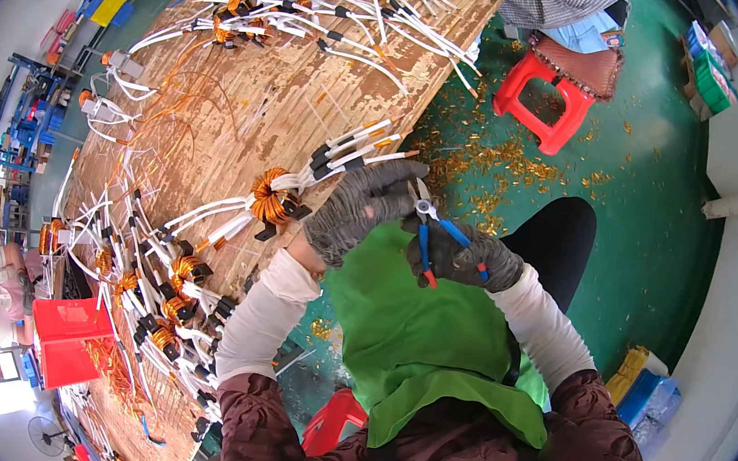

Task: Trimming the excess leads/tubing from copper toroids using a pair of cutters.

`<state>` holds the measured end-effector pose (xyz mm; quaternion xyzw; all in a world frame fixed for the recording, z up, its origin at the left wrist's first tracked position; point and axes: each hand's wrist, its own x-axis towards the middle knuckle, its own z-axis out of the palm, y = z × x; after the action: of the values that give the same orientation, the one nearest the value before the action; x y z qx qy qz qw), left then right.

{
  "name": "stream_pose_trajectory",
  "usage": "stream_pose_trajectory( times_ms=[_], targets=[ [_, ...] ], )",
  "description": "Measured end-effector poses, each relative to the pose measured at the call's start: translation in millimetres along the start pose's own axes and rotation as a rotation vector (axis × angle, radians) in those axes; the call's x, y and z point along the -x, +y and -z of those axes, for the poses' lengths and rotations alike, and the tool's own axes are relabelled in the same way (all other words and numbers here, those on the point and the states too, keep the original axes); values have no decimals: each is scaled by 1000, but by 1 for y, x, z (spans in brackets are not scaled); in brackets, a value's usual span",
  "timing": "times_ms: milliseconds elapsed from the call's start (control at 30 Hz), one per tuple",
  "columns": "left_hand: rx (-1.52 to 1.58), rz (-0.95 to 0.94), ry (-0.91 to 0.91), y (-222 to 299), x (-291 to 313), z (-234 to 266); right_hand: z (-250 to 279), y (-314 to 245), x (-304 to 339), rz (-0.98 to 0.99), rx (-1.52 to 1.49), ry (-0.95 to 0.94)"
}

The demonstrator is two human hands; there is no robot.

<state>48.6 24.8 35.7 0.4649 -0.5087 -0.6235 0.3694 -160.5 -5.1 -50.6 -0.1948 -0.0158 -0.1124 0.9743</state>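
Observation:
My left hand [351, 214], in a grey glove, is closed around the white-sleeved leads [341, 161] of a copper-wound ring coil [273, 198]. The coil hangs to the left of the hand, over the table edge, and bare copper ends show on some leads. Black sleeves sit partway along the leads. In my right hand [473, 258], also gloved, are cutting pliers [427, 208] with blue and red handles. Their jaws point up beside the left hand's fingertips; whether they touch a wire I cannot tell.
Wired coils lie heaped on the worn wooden table [295, 83], at the far end [314, 3] and near left [176, 299]. A red bin [70, 341] stands at left. Copper clippings [505, 169] litter the green floor near a red stool [546, 100]. Another person [3, 287] sits at far left.

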Motion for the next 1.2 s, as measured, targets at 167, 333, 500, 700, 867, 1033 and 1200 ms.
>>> stream_pose_trajectory(
  times_ms=[167,333,500,700,867,1033,1200],
  targets=[
    [214,-15,206,-13,-13,5,14,4,32,-19,63,116],
    [-1261,-495,65,-77,-17,2,13,3,44,28,102,155],
    [-946,-273,309,-37,-11,19,10,-11,40,38,587,401],
    [-1152,-397,570,-40,-22,65,33,1,-15,264,1687,779],
    [-1125,-339,506,-50,-29,59,28,-1,-54,179,1787,885],
    [-984,-311,478,-52,-36,58,36,0,-66,377,1825,848],
    [-903,-285,504,-60,-37,61,29,-1,-75,453,1927,904]
  ],
)
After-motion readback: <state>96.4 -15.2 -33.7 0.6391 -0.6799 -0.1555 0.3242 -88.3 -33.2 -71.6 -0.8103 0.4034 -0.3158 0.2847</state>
